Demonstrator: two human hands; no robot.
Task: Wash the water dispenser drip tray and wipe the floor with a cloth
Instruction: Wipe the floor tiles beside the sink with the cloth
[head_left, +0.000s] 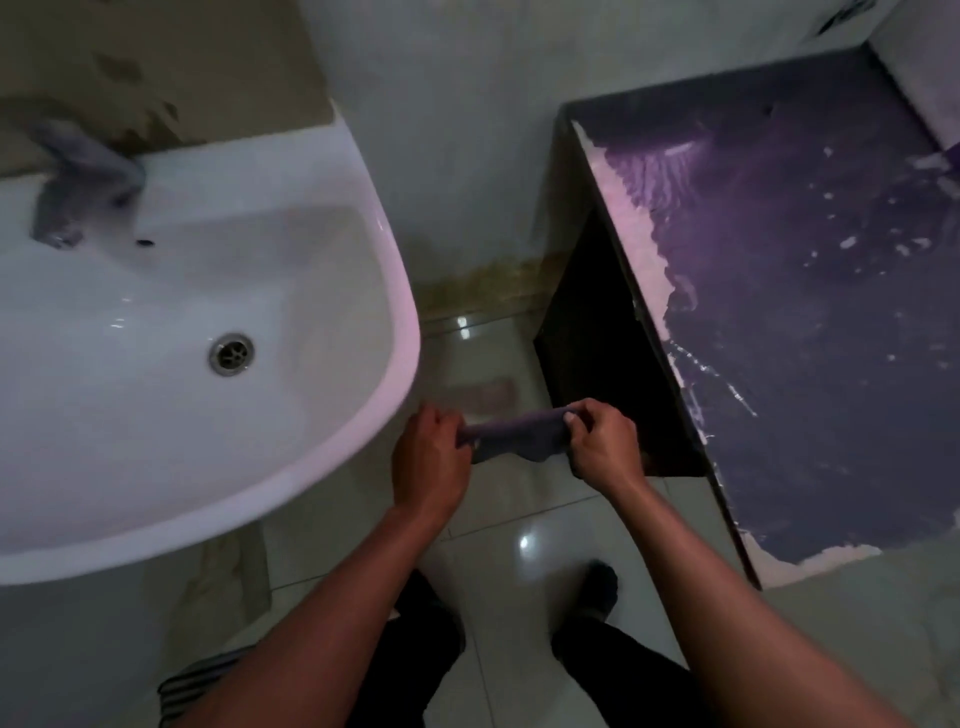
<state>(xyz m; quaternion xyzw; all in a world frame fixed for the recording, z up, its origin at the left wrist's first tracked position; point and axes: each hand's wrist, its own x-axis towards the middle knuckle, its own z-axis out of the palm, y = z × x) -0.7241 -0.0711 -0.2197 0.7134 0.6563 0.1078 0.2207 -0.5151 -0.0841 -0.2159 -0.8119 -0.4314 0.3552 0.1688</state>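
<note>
Head view: pinching small dark grey cloth (511, 435) by its ends with left hand (428, 460) and right hand (605, 447), above shiny pale floor (524, 519), beside white sink (332, 452). Seems wringing step; next, bend low and wipe.

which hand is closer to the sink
Left. The left hand is just beside the sink rim; the right hand is farther over, next to the dark counter. Both grip the cloth.

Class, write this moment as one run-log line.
left hand: grips cloth end | right hand: grips other end | cloth: stretched above floor | sink: left of hands | drip tray: unseen
</note>
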